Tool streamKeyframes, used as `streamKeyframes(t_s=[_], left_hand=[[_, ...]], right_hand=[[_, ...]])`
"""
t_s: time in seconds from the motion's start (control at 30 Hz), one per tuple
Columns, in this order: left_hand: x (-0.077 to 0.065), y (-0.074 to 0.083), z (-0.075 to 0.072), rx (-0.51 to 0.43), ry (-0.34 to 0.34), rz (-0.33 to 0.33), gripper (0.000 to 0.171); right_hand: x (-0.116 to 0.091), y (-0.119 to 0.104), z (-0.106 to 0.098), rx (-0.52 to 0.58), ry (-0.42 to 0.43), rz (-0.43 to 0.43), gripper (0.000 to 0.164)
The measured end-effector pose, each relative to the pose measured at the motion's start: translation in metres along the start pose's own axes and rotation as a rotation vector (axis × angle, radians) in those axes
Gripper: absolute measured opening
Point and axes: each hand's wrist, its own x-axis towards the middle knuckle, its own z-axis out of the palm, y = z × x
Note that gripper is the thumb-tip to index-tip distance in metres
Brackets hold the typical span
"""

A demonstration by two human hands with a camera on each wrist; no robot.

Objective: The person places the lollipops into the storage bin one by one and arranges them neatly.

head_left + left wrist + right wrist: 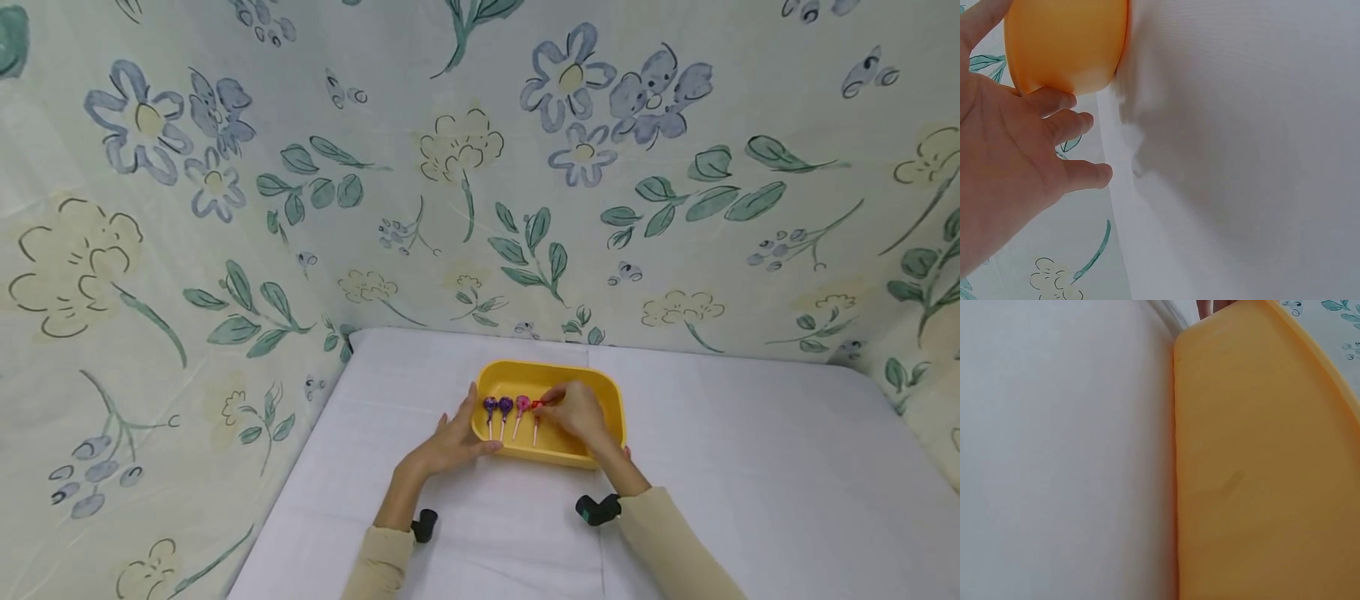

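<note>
Inside the yellow tray (450,454), two purple lollipops (506,406), a pink lollipop (522,405) and a red lollipop (536,425) lie in a row, sticks toward the front. My right hand (577,410) reaches over the tray's right half and pinches the red lollipop near its head. At the tray's left end, my left hand (450,442) rests against the wall, thumb along the front rim. The left wrist view shows that left hand (1016,137) with spread fingers, some touching the tray's outer wall (1066,44). Tray wall (1260,456) fills much of the right wrist view.
The tray stands on a table with a white cloth (697,467). Behind and to the left hangs a floral curtain (420,183). Dark wrist-worn devices (597,509) sit on both forearms near the cream sleeves (667,533).
</note>
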Motion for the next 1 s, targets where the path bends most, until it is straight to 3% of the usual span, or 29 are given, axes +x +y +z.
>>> streamKeyframes(t_s=[0.53, 0.83, 1.0], left_hand=[[-0.001, 0.0, 0.0, -0.003, 0.009, -0.006, 0.108], [0.001, -0.002, 0.002, -0.006, 0.012, -0.004, 0.109], [0.001, -0.002, 0.002, -0.009, 0.009, -0.007, 0.11]], right_hand=[[0.003, 0.0, 0.002, -0.039, 0.003, 0.012, 0.031], [0.001, 0.003, 0.0, -0.002, 0.005, 0.018, 0.035], [-0.002, 0.003, -0.011, 0.052, 0.009, -0.007, 0.037]])
